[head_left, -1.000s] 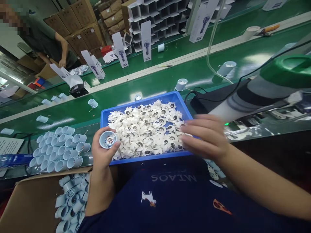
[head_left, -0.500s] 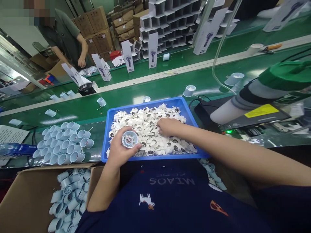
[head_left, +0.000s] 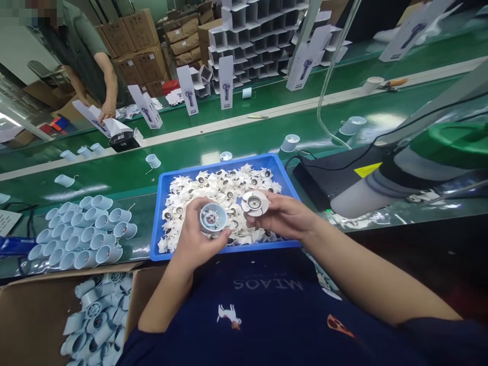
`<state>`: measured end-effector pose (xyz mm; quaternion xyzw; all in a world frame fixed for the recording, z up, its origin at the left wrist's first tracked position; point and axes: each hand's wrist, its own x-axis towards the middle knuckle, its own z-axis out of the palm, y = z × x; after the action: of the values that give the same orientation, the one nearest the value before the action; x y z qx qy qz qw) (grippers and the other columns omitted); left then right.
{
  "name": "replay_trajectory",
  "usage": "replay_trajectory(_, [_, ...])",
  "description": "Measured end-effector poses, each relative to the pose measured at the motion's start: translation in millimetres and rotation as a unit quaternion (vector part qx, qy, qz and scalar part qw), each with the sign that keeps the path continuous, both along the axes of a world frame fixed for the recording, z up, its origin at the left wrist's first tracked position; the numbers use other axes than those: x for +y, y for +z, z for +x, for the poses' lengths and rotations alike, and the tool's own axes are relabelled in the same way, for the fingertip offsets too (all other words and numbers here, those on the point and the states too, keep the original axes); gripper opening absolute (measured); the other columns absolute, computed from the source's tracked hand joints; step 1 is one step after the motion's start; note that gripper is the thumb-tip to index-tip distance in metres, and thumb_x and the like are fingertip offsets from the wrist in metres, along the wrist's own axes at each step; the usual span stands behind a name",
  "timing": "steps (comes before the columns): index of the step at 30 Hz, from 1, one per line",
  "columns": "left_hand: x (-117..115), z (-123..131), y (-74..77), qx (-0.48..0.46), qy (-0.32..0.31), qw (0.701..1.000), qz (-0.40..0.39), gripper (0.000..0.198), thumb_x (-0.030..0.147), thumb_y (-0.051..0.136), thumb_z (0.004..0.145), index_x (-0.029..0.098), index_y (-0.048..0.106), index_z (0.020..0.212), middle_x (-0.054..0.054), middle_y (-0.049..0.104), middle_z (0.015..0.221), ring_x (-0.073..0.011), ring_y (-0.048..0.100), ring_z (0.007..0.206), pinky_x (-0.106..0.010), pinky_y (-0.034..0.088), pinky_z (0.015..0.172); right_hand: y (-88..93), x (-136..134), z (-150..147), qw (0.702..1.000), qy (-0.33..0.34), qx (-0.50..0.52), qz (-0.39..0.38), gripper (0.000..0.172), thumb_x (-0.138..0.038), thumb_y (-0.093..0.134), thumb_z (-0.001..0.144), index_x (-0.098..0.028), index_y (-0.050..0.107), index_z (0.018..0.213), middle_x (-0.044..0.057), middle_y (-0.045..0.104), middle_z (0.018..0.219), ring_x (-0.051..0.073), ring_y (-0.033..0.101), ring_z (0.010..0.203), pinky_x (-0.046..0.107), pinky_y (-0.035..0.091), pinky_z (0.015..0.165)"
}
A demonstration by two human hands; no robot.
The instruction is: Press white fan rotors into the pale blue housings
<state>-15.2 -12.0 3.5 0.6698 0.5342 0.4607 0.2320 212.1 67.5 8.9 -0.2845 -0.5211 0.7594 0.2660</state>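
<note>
My left hand [head_left: 200,239] is wrapped round a light blue cylindrical housing [head_left: 213,217], its open end facing up and a small motor part showing inside. In my right hand [head_left: 285,216] is a white fan impeller [head_left: 255,203], held by its edge with the round hub turned towards me. The two parts are close together but apart. Beneath both hands lies a blue tray [head_left: 224,249] heaped with white fan impellers [head_left: 190,190], many showing dark round hubs.
Rows of blue housings [head_left: 82,229] stand left of the tray, above a cardboard box [head_left: 28,315] with more of them. A green-capped bottle-like cylinder [head_left: 366,190] leans at right. Printed white boxes [head_left: 226,84] line the far side of the green belt [head_left: 183,142], where another person [head_left: 89,56] works.
My right hand has come up out of the pile with a white fan impeller and moved towards the housing. The other person's hand has reached to a white box.
</note>
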Motion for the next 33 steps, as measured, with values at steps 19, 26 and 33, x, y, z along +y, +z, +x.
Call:
replay_trajectory(19, [1, 20, 10.1, 0.263, -0.014, 0.957, 0.121, 0.044, 0.027, 0.068, 0.087, 0.022, 0.056, 0.129, -0.01, 0.07, 0.125, -0.0257, 0.065, 0.117, -0.04, 0.044, 0.1, 14.6, -28, -5, 0.772, -0.112, -0.212, 0.589, 0.013, -0.022, 0.064, 0.095, -0.02, 0.071, 0.105, 0.009, 0.056, 0.103, 0.024, 0.056, 0.098, 0.043, 0.045, 0.088])
replay_trajectory(26, [1, 19, 7.1, 0.283, -0.023, 0.953, 0.104, 0.042, 0.029, 0.069, 0.085, 0.021, 0.059, 0.126, -0.011, 0.072, 0.123, -0.0261, 0.067, 0.113, -0.04, 0.042, 0.099, 24.1, -30, -7, 0.764, -0.083, -0.27, 0.58, 0.019, -0.013, 0.072, 0.08, -0.014, 0.069, 0.098, 0.007, 0.057, 0.097, 0.026, 0.058, 0.093, 0.042, 0.046, 0.08])
replay_trajectory(33, [1, 28, 3.4, 0.245, -0.015, 0.958, 0.146, 0.043, 0.034, 0.069, 0.086, 0.02, 0.058, 0.126, -0.01, 0.073, 0.119, -0.0251, 0.069, 0.111, -0.037, 0.049, 0.095, 9.9, -25, -8, 0.771, -0.102, -0.22, 0.589, 0.015, -0.016, 0.074, 0.086, -0.016, 0.071, 0.101, 0.006, 0.056, 0.094, 0.019, 0.055, 0.084, 0.032, 0.044, 0.074])
